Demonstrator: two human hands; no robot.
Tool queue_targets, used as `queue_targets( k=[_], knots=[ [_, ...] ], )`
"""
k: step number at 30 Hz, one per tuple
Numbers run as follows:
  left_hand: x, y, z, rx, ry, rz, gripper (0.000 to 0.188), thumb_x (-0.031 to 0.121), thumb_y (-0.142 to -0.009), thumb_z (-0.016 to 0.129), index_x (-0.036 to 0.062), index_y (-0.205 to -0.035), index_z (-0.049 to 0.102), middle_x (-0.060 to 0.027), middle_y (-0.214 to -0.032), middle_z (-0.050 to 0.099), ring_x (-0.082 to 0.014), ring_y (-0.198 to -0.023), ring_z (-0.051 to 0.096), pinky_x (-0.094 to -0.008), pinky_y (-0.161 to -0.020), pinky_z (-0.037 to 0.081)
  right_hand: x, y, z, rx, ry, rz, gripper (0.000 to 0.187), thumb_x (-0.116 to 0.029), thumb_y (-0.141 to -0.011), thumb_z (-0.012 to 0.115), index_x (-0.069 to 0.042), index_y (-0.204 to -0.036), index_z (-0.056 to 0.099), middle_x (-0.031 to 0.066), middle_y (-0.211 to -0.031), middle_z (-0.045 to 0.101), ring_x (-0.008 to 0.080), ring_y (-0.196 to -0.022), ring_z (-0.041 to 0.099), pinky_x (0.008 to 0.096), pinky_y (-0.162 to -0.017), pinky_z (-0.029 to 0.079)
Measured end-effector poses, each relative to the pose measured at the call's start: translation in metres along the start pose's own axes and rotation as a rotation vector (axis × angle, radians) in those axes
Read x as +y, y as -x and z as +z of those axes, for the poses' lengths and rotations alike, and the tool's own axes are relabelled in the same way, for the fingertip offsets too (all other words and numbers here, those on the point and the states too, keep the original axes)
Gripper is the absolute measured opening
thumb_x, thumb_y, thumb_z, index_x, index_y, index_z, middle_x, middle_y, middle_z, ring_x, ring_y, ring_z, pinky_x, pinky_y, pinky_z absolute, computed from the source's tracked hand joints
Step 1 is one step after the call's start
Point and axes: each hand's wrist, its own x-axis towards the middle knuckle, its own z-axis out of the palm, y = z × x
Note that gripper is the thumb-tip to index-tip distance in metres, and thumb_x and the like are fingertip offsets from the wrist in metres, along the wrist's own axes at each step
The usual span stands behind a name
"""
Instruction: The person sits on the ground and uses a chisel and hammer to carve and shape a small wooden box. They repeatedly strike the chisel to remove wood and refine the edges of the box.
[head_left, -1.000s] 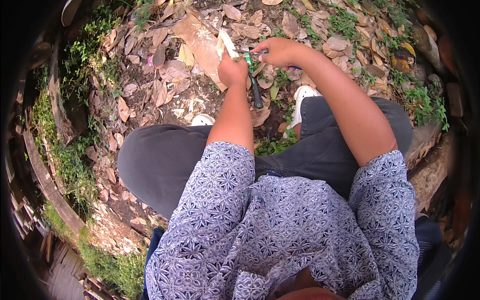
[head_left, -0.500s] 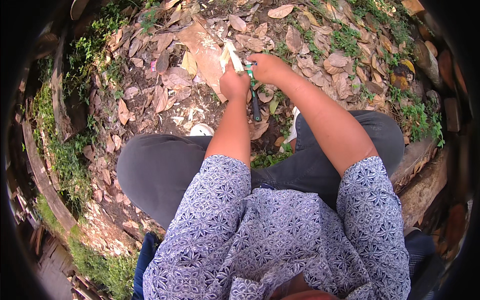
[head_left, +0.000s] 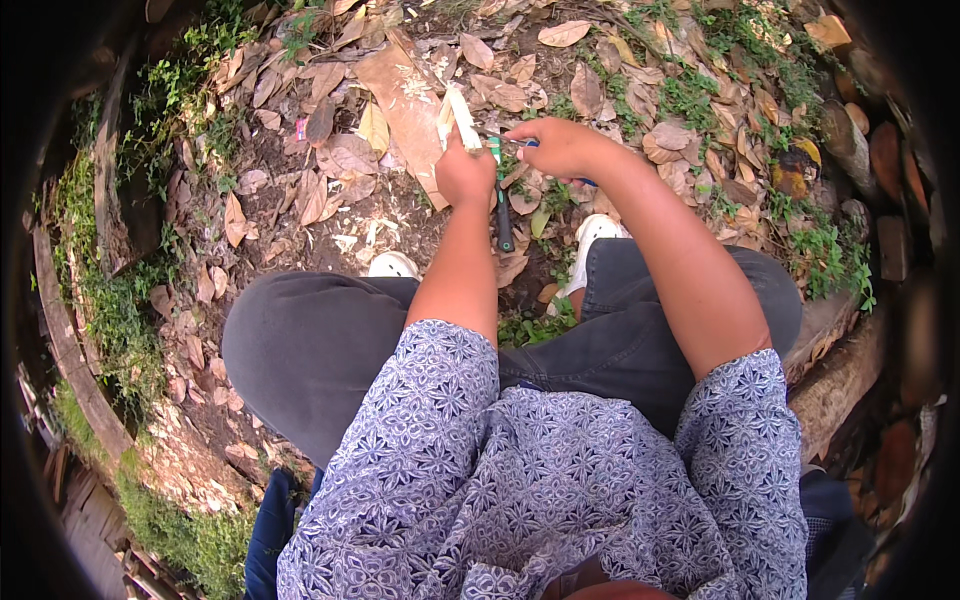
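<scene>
Head view: left hand (head_left: pixel 464 176) fisted around pale stick (head_left: pixel 460 116), which pokes up past the knuckles. Right hand (head_left: pixel 560 146) closed on knife (head_left: pixel 502 200) (dark blade pointing down toward knees), just beside stick. Leaf litter (head_left: pixel 330 170) all around; log (head_left: pixel 840 370) at right.

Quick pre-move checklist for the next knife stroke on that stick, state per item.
1. Left hand grips the pale stick: ok, fist closed around its lower part.
2. Right hand grips the knife: ok, fingers wrapped on the handle.
3. Blade clear of the left fingers: cannot tell, the blade runs close beside the left fist.
4. Blade pointed away from the legs: not ok, it points back toward the knees.
5. Feet out of the way: cannot tell, the white shoes sit just below the hands.
6. Edge on the stick: cannot tell, contact is hidden.
</scene>
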Motion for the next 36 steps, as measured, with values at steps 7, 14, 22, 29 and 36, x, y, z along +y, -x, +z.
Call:
queue_targets(
  k=[7,14,22,29,36],
  knots=[
    [-0.002,-0.004,-0.002,-0.019,-0.061,0.013,0.057,0.028,-0.081,0.073,0.0208,-0.136,0.063,-0.0163,-0.102,0.075,-0.037,-0.092,0.073,-0.0477,-0.082,0.057,-0.014,0.008,0.005,0.058,0.05,-0.006,0.046,-0.02,-0.098,0.057,-0.019,-0.144,0.057,0.0074,-0.072,0.062,0.0185,-0.054,0.057,0.0371,-0.051,0.049],
    [-0.004,-0.003,-0.006,-0.063,-0.119,0.081,0.064,0.027,-0.079,0.077,0.0171,-0.14,0.06,-0.0171,-0.109,0.074,-0.0365,-0.092,0.073,-0.0473,-0.082,0.058,-0.01,-0.03,0.029,0.284,0.21,-0.026,0.052,-0.012,-0.086,0.059,-0.015,-0.138,0.062,0.0173,-0.111,0.074,0.0314,-0.1,0.072,0.0411,-0.087,0.056],
    [-0.005,-0.005,-0.011,-0.023,0.03,0.008,0.057,0.027,-0.079,0.074,0.0171,-0.135,0.064,-0.0198,-0.093,0.075,-0.0392,-0.088,0.073,-0.049,-0.079,0.058,-0.029,-0.026,0.008,0.118,0.057,0.005,0.052,-0.02,-0.094,0.057,-0.018,-0.145,0.056,0.0166,-0.097,0.073,0.0261,-0.075,0.072,0.0395,-0.071,0.058],
    [0.001,-0.008,-0.008,-0.001,0.039,-0.021,0.06,0.025,-0.078,0.074,0.0179,-0.137,0.063,-0.0188,-0.094,0.075,-0.0381,-0.088,0.073,-0.0488,-0.078,0.058,-0.023,0.001,-0.007,-0.025,0.026,-0.002,0.053,-0.025,-0.095,0.051,-0.021,-0.148,0.054,0.0056,-0.07,0.06,0.0149,-0.051,0.055,0.0338,-0.045,0.046],
    [0.005,-0.005,-0.011,-0.008,0.07,-0.039,0.04,0.029,-0.08,0.072,0.0162,-0.118,0.072,-0.0184,-0.097,0.075,-0.0384,-0.093,0.072,-0.0481,-0.082,0.056,-0.014,0.005,-0.005,0.025,-0.068,0.043,0.058,-0.025,-0.092,0.051,-0.014,-0.15,0.049,0.0075,-0.08,0.067,0.0143,-0.055,0.057,0.0321,-0.049,0.047]
  ],
)
